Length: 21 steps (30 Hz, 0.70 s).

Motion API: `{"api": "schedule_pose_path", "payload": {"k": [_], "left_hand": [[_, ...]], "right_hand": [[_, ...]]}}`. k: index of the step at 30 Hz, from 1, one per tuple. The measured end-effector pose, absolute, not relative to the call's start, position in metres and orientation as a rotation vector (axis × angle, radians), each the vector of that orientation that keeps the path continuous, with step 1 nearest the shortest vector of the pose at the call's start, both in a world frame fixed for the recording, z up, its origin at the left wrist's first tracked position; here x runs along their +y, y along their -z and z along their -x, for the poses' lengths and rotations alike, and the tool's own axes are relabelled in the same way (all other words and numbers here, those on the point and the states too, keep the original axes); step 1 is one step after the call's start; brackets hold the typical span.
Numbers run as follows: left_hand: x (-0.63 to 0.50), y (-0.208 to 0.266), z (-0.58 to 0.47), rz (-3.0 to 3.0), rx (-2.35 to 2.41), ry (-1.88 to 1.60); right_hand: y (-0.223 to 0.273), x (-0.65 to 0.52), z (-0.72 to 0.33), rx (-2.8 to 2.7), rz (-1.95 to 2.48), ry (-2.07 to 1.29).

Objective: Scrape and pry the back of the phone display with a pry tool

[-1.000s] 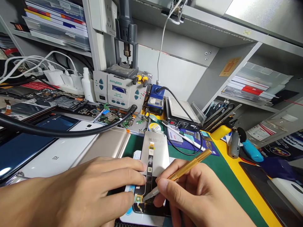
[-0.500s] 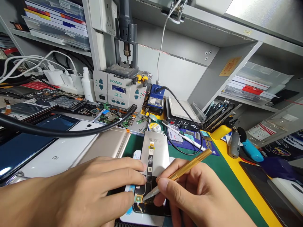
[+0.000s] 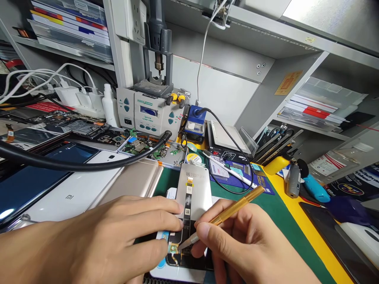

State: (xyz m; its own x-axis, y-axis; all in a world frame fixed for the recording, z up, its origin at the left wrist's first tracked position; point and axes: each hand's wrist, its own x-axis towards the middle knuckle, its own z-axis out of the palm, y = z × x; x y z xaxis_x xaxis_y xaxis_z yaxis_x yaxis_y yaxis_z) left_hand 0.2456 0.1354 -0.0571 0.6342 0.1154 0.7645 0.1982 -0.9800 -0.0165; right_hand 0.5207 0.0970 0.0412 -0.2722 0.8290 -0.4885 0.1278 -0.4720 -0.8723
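Observation:
A phone screen assembly (image 3: 199,193) lies back side up, silver at the top and black at the bottom, with a flex cable (image 3: 188,201) down its middle. My left hand (image 3: 130,236) lies along its left side, fingers stretched out, two fingertips touching its back; the thumb is hidden. My right hand (image 3: 233,240) pinches a gold-handled craft knife (image 3: 237,206), its tip low and to the left. That tip is at the right edge of a small gold and green connector board (image 3: 173,248). A white and blue piece (image 3: 162,236) shows beneath the assembly.
Several phones and back covers (image 3: 65,193) lie to the left, with a thick black hose (image 3: 89,165) across them. Behind stand a hot air station (image 3: 151,114) and a tray of circuit boards (image 3: 174,157). A white pen-like tool (image 3: 233,173) rests on a purple mat (image 3: 266,185).
The knife tip has shifted very slightly at the connector board, and my right fingers have moved a little with it. My left hand and the screen assembly look still.

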Motion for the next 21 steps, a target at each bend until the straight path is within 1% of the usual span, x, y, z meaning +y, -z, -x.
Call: {"api": "schedule_pose_path", "payload": {"k": [7, 13, 17, 21], "left_hand": [[0.140, 0.043, -0.235, 2.898, -0.268, 1.157], [0.134, 0.060, -0.240, 2.778, -0.247, 1.154], [0.131, 0.069, -0.239, 2.763, -0.208, 1.070], [0.130, 0.068, -0.231, 2.758, -0.264, 0.992]], "right_hand": [[-0.045, 0.096, -0.521, -1.201, 1.506, -1.772], [-0.047, 0.094, -0.520, -1.193, 1.503, -1.709], [-0.047, 0.092, -0.520, -1.134, 1.489, -1.552], [-0.041, 0.088, -0.521, -1.269, 1.479, -1.205]]}}
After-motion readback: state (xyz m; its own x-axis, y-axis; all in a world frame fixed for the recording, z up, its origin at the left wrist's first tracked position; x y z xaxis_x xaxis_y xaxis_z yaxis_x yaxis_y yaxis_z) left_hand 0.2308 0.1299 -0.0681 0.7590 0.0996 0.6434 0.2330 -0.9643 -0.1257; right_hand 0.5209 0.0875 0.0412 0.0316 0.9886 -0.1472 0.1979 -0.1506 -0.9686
